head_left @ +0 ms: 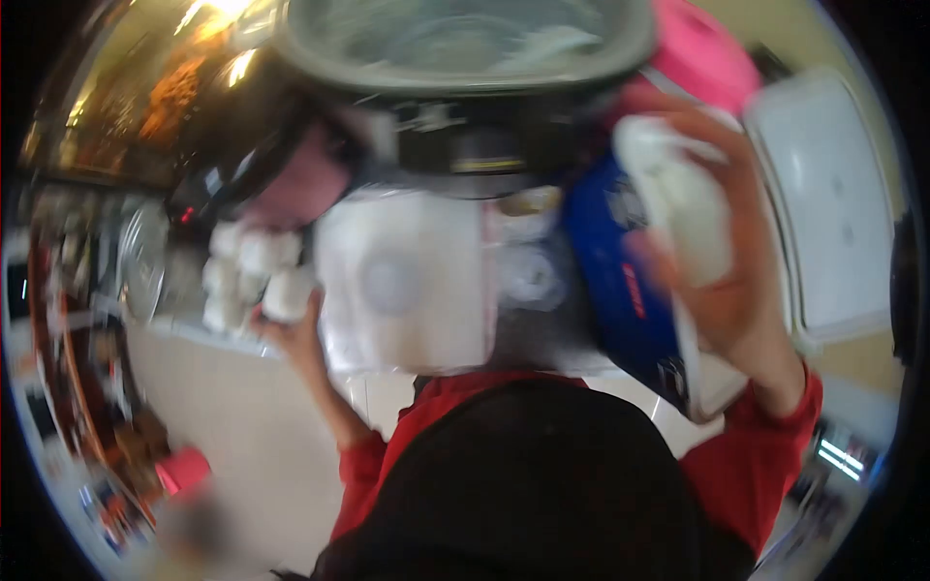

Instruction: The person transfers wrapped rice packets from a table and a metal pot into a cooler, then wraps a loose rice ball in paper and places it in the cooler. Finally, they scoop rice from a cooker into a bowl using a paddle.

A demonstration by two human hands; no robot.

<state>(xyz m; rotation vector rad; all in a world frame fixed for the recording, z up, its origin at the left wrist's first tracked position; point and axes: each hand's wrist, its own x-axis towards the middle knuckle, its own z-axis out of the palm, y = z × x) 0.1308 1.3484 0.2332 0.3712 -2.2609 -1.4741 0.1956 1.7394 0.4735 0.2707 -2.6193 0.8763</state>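
Note:
My left hand (293, 334) has its thumb and fingers around a smooth white ball (287, 294), which looks like dough, at the near edge of a cluster of similar white balls (225, 276). In front of me lies a white sheet (441, 290) in clear plastic, with a pale round disc (390, 283) on it. My right hand (731, 228), blurred by motion, curves over the mouth of a blue and white tub (605, 232). Its thumb and fingers are spread apart. The tub leans, and white shows inside it; I cannot make out its contents.
A large grey-rimmed basin (465, 82) stands at the back on a dark base. Beside it is a bright pink container (707, 53). A white lid (823, 203) is at far right, a pink-sided box (300, 179) at back left. Small pale items (531, 276) lie near the tub.

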